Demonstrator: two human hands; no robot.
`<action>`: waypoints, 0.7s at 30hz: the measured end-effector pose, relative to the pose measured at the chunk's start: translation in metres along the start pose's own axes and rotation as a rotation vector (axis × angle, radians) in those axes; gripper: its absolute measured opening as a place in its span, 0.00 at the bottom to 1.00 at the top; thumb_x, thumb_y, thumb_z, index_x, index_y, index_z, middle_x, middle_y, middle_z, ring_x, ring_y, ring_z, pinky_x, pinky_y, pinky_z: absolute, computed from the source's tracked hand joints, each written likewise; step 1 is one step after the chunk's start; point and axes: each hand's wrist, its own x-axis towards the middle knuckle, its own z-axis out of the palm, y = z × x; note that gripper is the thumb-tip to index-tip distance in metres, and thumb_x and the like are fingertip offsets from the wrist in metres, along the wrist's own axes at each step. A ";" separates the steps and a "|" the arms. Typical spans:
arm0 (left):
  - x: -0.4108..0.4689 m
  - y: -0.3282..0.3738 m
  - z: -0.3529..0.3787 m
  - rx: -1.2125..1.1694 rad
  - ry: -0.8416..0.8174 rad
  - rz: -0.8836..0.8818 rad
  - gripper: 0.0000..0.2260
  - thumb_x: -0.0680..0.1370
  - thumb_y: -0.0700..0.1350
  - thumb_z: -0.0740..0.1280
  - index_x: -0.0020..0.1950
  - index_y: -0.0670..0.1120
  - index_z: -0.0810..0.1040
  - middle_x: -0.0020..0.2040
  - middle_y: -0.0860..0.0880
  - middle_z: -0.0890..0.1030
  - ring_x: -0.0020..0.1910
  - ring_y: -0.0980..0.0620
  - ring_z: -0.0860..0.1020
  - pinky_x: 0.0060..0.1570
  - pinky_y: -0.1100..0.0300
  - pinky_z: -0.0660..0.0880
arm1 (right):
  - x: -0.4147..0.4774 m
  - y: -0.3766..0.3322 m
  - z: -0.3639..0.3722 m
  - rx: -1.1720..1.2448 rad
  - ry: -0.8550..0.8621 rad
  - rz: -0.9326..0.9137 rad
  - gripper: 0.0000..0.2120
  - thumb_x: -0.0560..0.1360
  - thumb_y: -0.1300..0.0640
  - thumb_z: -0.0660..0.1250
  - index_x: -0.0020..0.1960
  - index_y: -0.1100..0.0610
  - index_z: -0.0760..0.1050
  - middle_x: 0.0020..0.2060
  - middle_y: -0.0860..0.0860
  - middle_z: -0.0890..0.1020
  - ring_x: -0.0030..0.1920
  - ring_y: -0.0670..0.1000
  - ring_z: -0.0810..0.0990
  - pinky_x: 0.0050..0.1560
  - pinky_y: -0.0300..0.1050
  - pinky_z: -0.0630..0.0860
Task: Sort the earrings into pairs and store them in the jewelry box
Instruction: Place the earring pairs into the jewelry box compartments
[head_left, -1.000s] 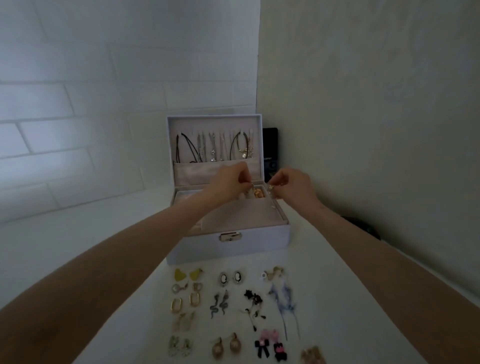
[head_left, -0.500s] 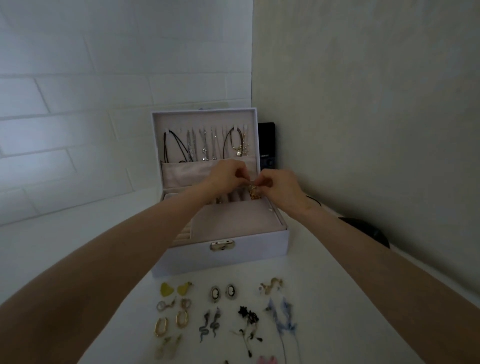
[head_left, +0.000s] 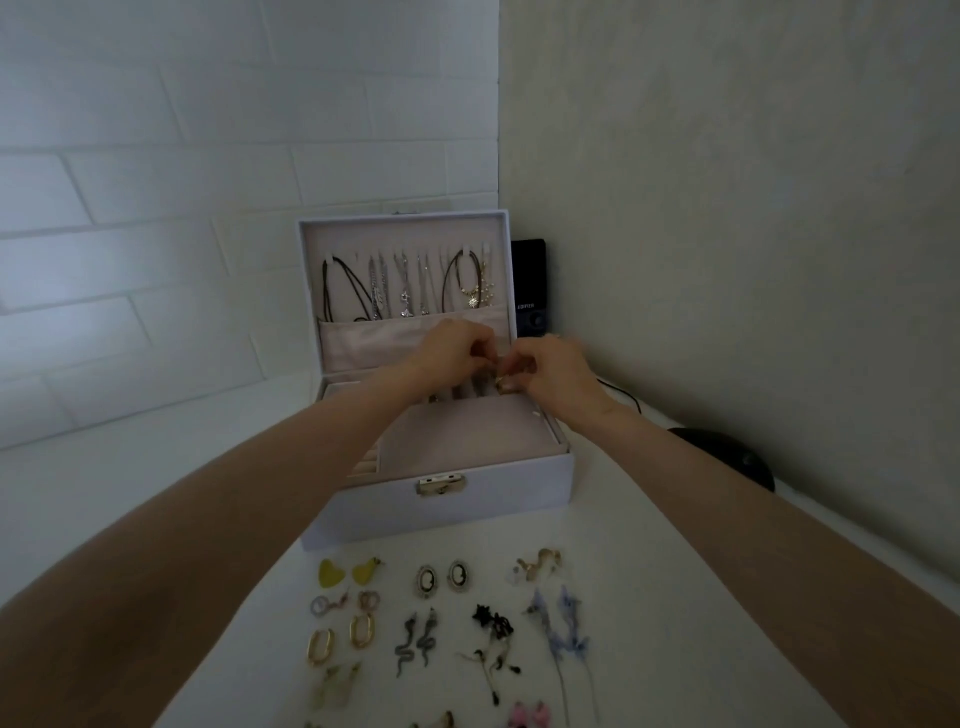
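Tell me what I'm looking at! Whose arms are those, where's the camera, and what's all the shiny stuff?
No robot here: those are a person's own arms. The camera sits on their head and looks forward and down, so you see what they see. There is just this one picture, from that one spot.

On the white table stands an open jewelry box, with necklaces hanging inside its lid. In front of it, earrings lie in pairs: yellow hearts, oval cameos, little snakes and more.

The left hand and right hand meet over the back of the box. The right hand seems to pinch a small gold piece, probably an earring. The left hand's curled fingers touch there too, but what they hold is too small to see.
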 end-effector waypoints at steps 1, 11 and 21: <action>-0.001 -0.001 -0.001 0.019 -0.013 0.009 0.05 0.74 0.39 0.68 0.48 0.40 0.80 0.49 0.43 0.82 0.50 0.46 0.78 0.47 0.61 0.69 | 0.000 -0.001 0.000 -0.002 -0.003 -0.002 0.08 0.65 0.68 0.73 0.43 0.62 0.82 0.41 0.56 0.84 0.40 0.44 0.75 0.38 0.20 0.65; -0.006 -0.006 0.003 0.130 -0.048 0.072 0.06 0.72 0.37 0.67 0.48 0.39 0.80 0.50 0.40 0.79 0.51 0.42 0.76 0.47 0.56 0.68 | -0.003 -0.011 0.001 -0.028 -0.054 -0.040 0.08 0.66 0.70 0.71 0.44 0.64 0.83 0.36 0.52 0.81 0.46 0.55 0.79 0.45 0.35 0.70; -0.008 -0.007 0.007 0.178 -0.025 0.014 0.09 0.75 0.41 0.66 0.54 0.43 0.78 0.54 0.44 0.80 0.55 0.44 0.76 0.51 0.54 0.72 | -0.001 -0.008 0.003 -0.114 -0.064 -0.080 0.12 0.69 0.70 0.67 0.49 0.62 0.83 0.47 0.59 0.84 0.49 0.57 0.80 0.51 0.37 0.67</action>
